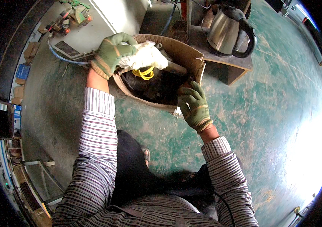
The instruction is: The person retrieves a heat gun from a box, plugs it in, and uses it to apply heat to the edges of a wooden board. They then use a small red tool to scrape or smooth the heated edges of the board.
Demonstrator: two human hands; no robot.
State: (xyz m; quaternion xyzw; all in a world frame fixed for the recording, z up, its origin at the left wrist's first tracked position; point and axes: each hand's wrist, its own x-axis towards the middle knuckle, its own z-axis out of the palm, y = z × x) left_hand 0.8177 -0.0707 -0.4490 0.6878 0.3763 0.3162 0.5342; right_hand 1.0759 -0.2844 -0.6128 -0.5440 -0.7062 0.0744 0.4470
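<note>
My left hand (112, 53), in a green knit glove with a tan cuff, grips a crumpled white bundle (146, 56); I cannot tell whether it is cloth or plastic. The bundle is over the far left part of an open cardboard box (185, 48). Inside the box, a loop of yellow cord (144, 73) lies just below the bundle, and a grey tube-like piece (175, 68) rests toward the back. Dark contents fill the shaded bottom and are hard to make out. Gloved alike, my right hand (195, 108) is at the box's near right edge, fingers bent over the rim.
A steel kettle (227, 32) with a black handle stands on a low wooden shelf (240, 64) right of the box. A mixed pile of small parts (70, 20) lies at the far left, near a blue hose (60, 57). Worn green floor (274, 98) surrounds the box.
</note>
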